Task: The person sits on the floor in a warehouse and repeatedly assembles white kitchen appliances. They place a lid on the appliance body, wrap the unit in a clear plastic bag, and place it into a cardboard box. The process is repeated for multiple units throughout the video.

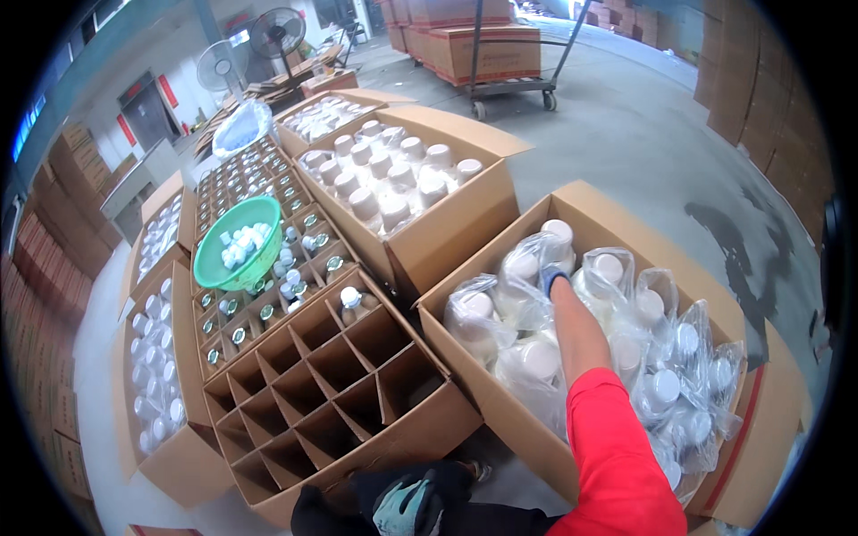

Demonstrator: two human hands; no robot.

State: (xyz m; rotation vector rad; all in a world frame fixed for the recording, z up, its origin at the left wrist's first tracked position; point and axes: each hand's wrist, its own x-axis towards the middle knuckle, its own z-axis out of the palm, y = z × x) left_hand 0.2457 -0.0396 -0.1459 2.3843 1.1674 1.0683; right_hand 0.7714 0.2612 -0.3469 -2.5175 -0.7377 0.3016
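Observation:
My right arm, in a red sleeve, reaches into the open carton (500,406) at the right. The gloved right hand (553,275) is among clear plastic bags (502,308) of white-capped bottles, next to a bottle with a white cap (558,230). Plastic and the wrist hide its fingers, so a grip cannot be made out. Low in the view, my left hand (407,506), in a teal and dark glove, is close to my dark clothing. How its fingers are set is unclear. Beside it stands a divided carton (357,451), whose far corner compartment holds a white-capped bottle (355,302).
A green basin (239,277) holding small white caps rests on another divided carton full of bottles. More cartons of white-capped bottles (389,179) stand behind and at the left (154,357). Farther off are a loaded trolley (509,87), fans (278,34) and stacked boxes (760,85).

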